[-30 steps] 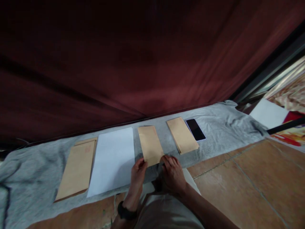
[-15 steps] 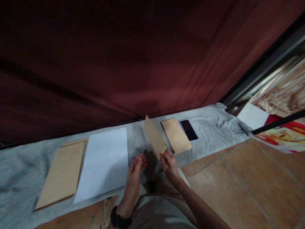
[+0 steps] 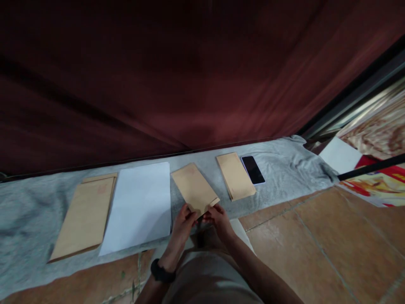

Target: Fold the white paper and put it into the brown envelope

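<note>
A brown paper envelope (image 3: 194, 185) is in both my hands, its near edge toward me and its broad face up. My left hand (image 3: 183, 220) pinches the near left corner. At the near right corner my right hand (image 3: 219, 217) grips the edge, by a narrow folded strip. To the left lies a stack of white paper (image 3: 139, 202), and beyond it a pile of larger brown envelopes (image 3: 84, 217). Right of the held envelope rests a small stack of brown envelopes (image 3: 236, 176), with a phone (image 3: 252, 169) beside it, screen dark.
Everything lies on a grey cloth (image 3: 281, 169) over a long narrow surface. A dark red curtain (image 3: 190, 84) hangs along its back. At right are a black bar (image 3: 373, 166) and a red and yellow printed sheet (image 3: 376, 183). Tiled floor (image 3: 294, 236) shows in front.
The envelope has swung left and turned from nearly edge-on to face up. My left hand, apart from it before, now grips its near left corner.
</note>
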Available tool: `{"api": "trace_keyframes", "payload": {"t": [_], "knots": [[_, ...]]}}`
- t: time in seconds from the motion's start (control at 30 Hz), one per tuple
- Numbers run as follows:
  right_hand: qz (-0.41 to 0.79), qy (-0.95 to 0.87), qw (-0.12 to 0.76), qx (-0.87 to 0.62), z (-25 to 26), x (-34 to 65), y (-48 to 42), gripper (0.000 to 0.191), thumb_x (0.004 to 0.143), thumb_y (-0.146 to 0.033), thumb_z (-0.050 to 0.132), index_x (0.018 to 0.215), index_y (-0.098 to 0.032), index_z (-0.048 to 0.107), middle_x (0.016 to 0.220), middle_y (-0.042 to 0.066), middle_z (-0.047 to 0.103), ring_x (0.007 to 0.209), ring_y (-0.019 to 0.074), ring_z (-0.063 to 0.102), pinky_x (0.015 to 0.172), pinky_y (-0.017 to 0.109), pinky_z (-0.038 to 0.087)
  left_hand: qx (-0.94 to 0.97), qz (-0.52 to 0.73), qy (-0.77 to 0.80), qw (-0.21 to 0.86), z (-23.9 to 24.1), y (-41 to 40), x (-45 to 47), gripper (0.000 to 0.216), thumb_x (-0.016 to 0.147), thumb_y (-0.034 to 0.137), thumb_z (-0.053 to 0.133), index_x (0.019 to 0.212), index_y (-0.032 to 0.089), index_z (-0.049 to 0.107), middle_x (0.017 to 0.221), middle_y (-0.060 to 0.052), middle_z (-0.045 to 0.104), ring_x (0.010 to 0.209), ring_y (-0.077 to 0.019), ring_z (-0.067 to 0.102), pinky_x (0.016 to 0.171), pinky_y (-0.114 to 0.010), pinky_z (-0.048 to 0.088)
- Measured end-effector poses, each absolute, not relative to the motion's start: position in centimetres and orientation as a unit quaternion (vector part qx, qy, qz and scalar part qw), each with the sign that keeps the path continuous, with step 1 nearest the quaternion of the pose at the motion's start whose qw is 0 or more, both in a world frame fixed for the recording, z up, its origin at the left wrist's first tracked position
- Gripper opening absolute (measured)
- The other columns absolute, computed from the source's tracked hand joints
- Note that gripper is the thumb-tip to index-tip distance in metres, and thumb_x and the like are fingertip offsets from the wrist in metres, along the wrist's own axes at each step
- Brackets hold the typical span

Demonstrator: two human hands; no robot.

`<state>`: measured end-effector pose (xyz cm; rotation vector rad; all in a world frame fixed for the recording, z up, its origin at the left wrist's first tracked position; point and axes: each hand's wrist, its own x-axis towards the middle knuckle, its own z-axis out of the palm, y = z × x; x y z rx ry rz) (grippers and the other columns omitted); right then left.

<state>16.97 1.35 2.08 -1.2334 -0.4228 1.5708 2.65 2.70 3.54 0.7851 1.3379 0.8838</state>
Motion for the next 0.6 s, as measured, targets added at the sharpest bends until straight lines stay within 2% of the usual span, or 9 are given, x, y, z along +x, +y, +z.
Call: {"api": "trace_keyframes", "payload": {"t": [0.1, 0.23, 0.43, 0.6], "knots": [[0.615, -0.184, 0.534, -0.55, 1.6, 18.8, 2.1, 0.05, 0.064, -0.061, 0.081, 0.084, -0.018, 0.063, 0.071, 0.0, 0.067, 0.06, 0.0147, 0.065, 0.059, 0.028, 0.058, 0.374, 0.358, 0.592, 0.618, 2.8, 3.3, 1.4, 0.053, 0.067, 0.039, 0.073, 0.114, 0.017, 0.063, 0.084, -0.003, 0.075, 0.054, -0.0113, 0.057, 0.05, -0.022, 0.041], [0.59, -0.231, 0.5, -0.59, 1.3, 20.5, 3.2, 0.051, 0.062, -0.062, 0.08, 0.081, -0.018, 0.063, 0.064, -0.001, 0.066, 0.056, 0.0158, 0.065, 0.054, 0.029, 0.058, 0.421, 0.333, 0.596, 0.598, 2.4, 4.5, 0.4, 0.055, 0.067, 0.036, 0.066, 0.118, 0.016, 0.063, 0.078, -0.001, 0.073, 0.05, -0.0115, 0.052, 0.048, -0.024, 0.036], [0.543, -0.316, 0.472, -0.619, 0.7, 20.8, 3.2, 0.033, 0.073, -0.049, 0.074, 0.087, -0.02, 0.068, 0.064, 0.0, 0.067, 0.054, 0.0158, 0.062, 0.048, 0.027, 0.054, 0.473, 0.343, 0.638, 0.501, 2.4, 5.2, 0.0, 0.07, 0.068, 0.034, 0.066, 0.135, 0.013, 0.059, 0.061, 0.004, 0.064, 0.055, -0.0188, 0.059, 0.054, -0.03, 0.042], [0.496, -0.388, 0.44, -0.64, 0.1, 20.9, 3.2, 0.024, 0.078, -0.044, 0.066, 0.085, -0.021, 0.068, 0.059, 0.0, 0.063, 0.05, 0.0171, 0.059, 0.046, 0.03, 0.052, 0.498, 0.339, 0.666, 0.439, 1.9, 4.3, -0.2, 0.065, 0.074, 0.033, 0.067, 0.137, 0.018, 0.059, 0.063, 0.004, 0.065, 0.062, -0.0205, 0.064, 0.064, -0.032, 0.048]]}}
